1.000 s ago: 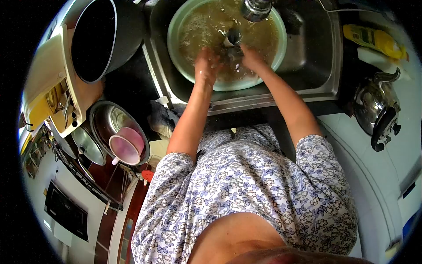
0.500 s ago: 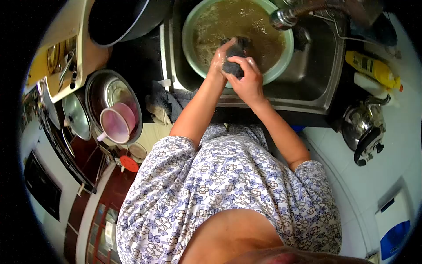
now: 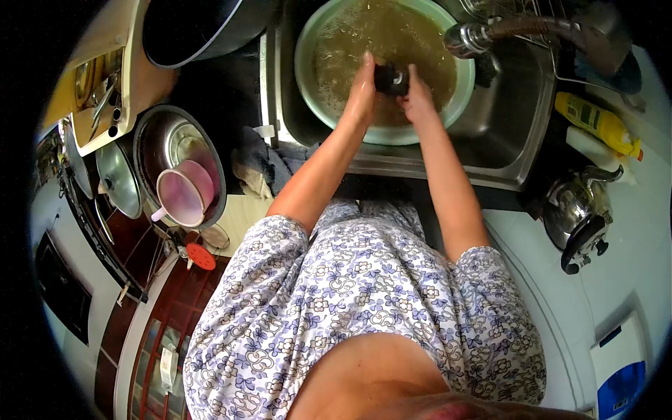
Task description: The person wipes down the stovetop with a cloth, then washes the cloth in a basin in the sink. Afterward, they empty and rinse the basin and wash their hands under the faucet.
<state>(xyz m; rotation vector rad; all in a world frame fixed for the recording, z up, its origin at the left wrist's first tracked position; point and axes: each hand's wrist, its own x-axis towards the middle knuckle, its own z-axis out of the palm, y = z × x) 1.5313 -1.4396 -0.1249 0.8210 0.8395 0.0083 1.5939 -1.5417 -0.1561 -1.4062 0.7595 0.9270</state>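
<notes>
From where I stood, a dark counter (image 3: pixel 213 98) ran round a steel sink (image 3: pixel 514 105) set into it. Taking the sink's middle as the clock's centre, a pale green basin (image 3: pixel 465 78) sat inside the sink, over toward 9. A crumpled bundle of cloth (image 3: pixel 276 168) lay on the counter at 8, just beside the sink, and a big dark pot (image 3: pixel 243 38) stood between 9 and 10. Near 3 I saw a yellow bottle (image 3: pixel 588 115); whether it touched the counter itself, I couldn't tell.
</notes>
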